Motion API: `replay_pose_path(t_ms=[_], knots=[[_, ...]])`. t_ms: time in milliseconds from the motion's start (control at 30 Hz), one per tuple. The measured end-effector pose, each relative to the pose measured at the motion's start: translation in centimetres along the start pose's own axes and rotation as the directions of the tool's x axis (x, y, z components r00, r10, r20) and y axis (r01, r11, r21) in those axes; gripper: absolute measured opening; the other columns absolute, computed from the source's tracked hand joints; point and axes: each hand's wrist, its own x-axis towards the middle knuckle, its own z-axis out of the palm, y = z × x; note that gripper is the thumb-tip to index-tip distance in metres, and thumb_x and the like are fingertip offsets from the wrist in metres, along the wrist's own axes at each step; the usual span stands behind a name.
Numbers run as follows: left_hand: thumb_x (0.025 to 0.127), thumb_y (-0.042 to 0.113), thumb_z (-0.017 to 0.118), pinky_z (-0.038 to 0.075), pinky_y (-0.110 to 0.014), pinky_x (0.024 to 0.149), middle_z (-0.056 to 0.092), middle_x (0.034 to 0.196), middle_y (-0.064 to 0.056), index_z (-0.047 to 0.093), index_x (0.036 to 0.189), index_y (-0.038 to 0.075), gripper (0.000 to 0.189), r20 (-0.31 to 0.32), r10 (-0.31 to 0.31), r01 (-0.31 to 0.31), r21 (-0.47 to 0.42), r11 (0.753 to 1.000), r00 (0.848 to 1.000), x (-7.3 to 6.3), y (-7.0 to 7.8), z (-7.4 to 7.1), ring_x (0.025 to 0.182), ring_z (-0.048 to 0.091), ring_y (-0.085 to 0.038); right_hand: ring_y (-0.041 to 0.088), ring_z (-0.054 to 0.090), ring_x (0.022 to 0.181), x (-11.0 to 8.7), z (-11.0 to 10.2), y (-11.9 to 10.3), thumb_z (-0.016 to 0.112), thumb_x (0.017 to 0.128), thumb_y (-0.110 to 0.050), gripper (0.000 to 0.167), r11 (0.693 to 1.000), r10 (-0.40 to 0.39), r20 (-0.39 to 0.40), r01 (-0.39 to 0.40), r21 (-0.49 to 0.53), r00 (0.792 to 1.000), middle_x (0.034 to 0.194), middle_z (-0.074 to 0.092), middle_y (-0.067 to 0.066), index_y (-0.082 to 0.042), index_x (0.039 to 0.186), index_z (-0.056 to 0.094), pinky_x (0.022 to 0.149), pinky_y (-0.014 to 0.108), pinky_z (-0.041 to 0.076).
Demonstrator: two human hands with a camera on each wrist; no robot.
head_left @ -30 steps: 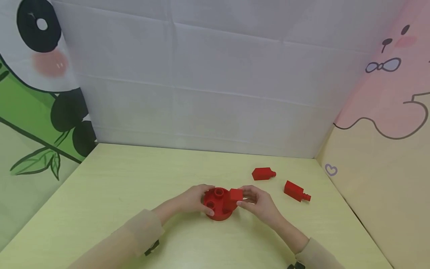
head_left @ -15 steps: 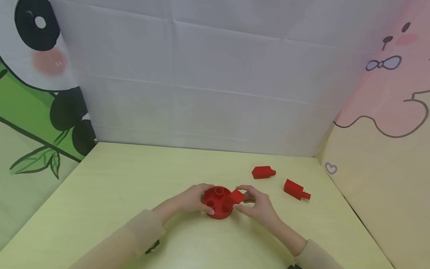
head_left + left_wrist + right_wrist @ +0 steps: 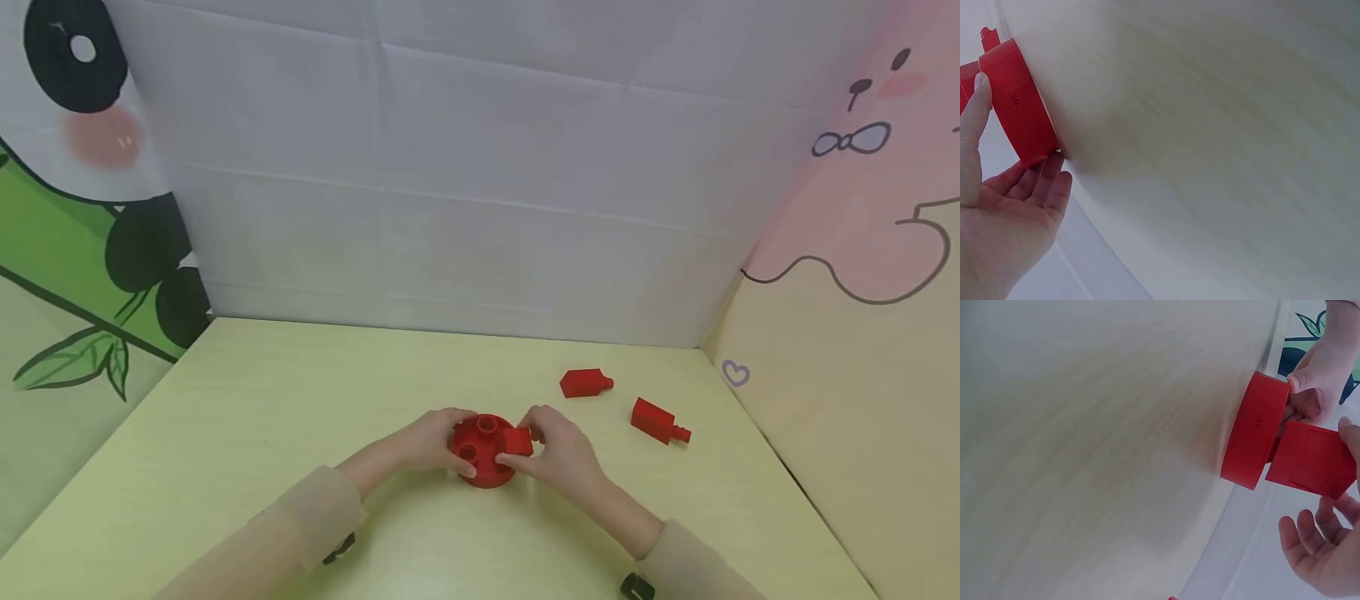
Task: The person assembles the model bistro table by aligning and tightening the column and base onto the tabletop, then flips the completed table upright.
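Observation:
A round red base (image 3: 487, 477) with raised round sockets rests on the table near its middle. My left hand (image 3: 431, 442) grips its left side, thumb at the near rim and fingers round the far side. A red square block (image 3: 518, 441) stands upright at the base's right part, pinched between thumb and fingers of my right hand (image 3: 562, 454). In the right wrist view a narrow neck joins the block (image 3: 1312, 459) to the base (image 3: 1255, 428); how deep it sits in its socket is hidden. Two other sockets show on the base's left and far parts.
Two more red blocks with stepped necks lie on their sides beyond my right hand: one farther back (image 3: 586, 382), one to the right (image 3: 660, 421). A white cloth wall (image 3: 450, 250) closes off the table's back, with printed panels left and right.
My right hand has turned the block on the base and its thumb has moved left across the block's near side. My left hand keeps its hold on the base.

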Motion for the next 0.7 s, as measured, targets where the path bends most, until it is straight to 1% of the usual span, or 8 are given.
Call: replay_pose_path(t_ms=[133,267,367,433,500,567,633,700], knots=[[0.071,0.029,0.083,0.05,-0.037,0.088,0.057,0.123,-0.005,0.046,0.136,0.004,0.079,0.004,0.0,0.0,-0.003,1.0,1.0,0.0,-0.2,0.1,0.111,0.055,-0.023,0.008,0.044,0.07,0.4,0.5,-0.6,0.08,0.071,-0.043,0.041,0.996,-0.013,0.003,0.013,-0.085,1.0,0.079,0.051,0.002,-0.02,0.078,0.046,0.053,0.019,0.04],[0.071,0.031,0.083,0.052,-0.034,0.085,0.058,0.121,-0.002,0.045,0.137,0.006,0.079,0.013,-0.007,0.007,-0.003,1.0,1.0,0.2,-0.5,0.2,0.11,0.054,-0.021,0.007,0.042,0.064,0.5,0.6,-1.0,0.079,0.072,-0.043,0.043,0.995,0.008,0.006,-0.008,-0.095,1.0,0.079,0.051,0.005,-0.018,0.077,0.044,0.05,0.019,0.038],[0.071,0.031,0.083,0.051,-0.034,0.085,0.058,0.121,-0.002,0.046,0.136,0.007,0.079,0.014,-0.004,0.004,-0.004,1.0,1.0,0.2,-0.6,0.2,0.11,0.054,-0.02,0.008,0.043,0.063,0.6,0.6,-1.3,0.078,0.072,-0.044,0.042,0.996,0.036,0.026,-0.033,-0.086,0.999,0.08,0.051,0.004,-0.017,0.08,0.047,0.051,0.019,0.039],[0.071,0.031,0.083,0.05,-0.034,0.086,0.058,0.12,-0.002,0.046,0.136,0.007,0.079,0.012,0.004,-0.004,-0.003,1.0,1.0,0.3,-0.6,0.2,0.109,0.054,-0.02,0.01,0.046,0.066,0.5,0.4,-1.3,0.078,0.071,-0.047,0.045,0.996,0.046,0.048,-0.042,-0.082,0.998,0.083,0.051,0.002,-0.015,0.087,0.051,0.052,0.02,0.041],[0.071,0.032,0.083,0.05,-0.034,0.087,0.058,0.12,-0.001,0.046,0.136,0.007,0.079,0.012,0.006,-0.006,-0.001,1.0,1.0,0.3,-0.6,0.2,0.11,0.054,-0.019,0.011,0.051,0.074,0.4,0.2,-1.2,0.076,0.071,-0.053,0.053,0.996,0.033,0.076,-0.027,-0.088,0.997,0.091,0.053,-0.001,-0.015,0.102,0.056,0.056,0.022,0.044],[0.071,0.032,0.083,0.049,-0.034,0.088,0.058,0.121,-0.001,0.046,0.136,0.007,0.079,0.011,0.009,-0.009,0.001,1.0,1.0,0.3,-0.6,0.2,0.11,0.054,-0.019,0.012,0.055,0.089,0.3,-0.2,-0.8,0.072,0.073,-0.057,0.064,0.998,-0.01,0.115,0.018,-0.064,0.993,0.105,0.055,-0.005,-0.017,0.12,0.054,0.065,0.027,0.049],[0.071,0.032,0.082,0.05,-0.034,0.088,0.058,0.121,-0.001,0.046,0.136,0.007,0.078,0.011,0.01,-0.01,0.001,1.0,1.0,0.3,-0.6,0.2,0.11,0.054,-0.019,0.013,0.054,0.107,0.3,-0.7,-0.3,0.067,0.079,-0.056,0.066,0.996,-0.089,0.163,0.092,-0.015,0.983,0.121,0.052,-0.007,-0.021,0.132,0.049,0.078,0.034,0.051],[0.072,0.03,0.083,0.05,-0.034,0.087,0.058,0.12,-0.002,0.047,0.136,0.007,0.077,0.011,0.015,-0.015,-0.007,1.0,1.0,0.2,-0.6,0.1,0.109,0.054,-0.019,0.012,0.046,0.122,0.3,-1.3,0.3,0.061,0.086,-0.051,0.06,0.981,-0.194,0.205,0.187,0.052,0.959,0.135,0.046,-0.009,-0.023,0.137,0.045,0.092,0.039,0.048]])
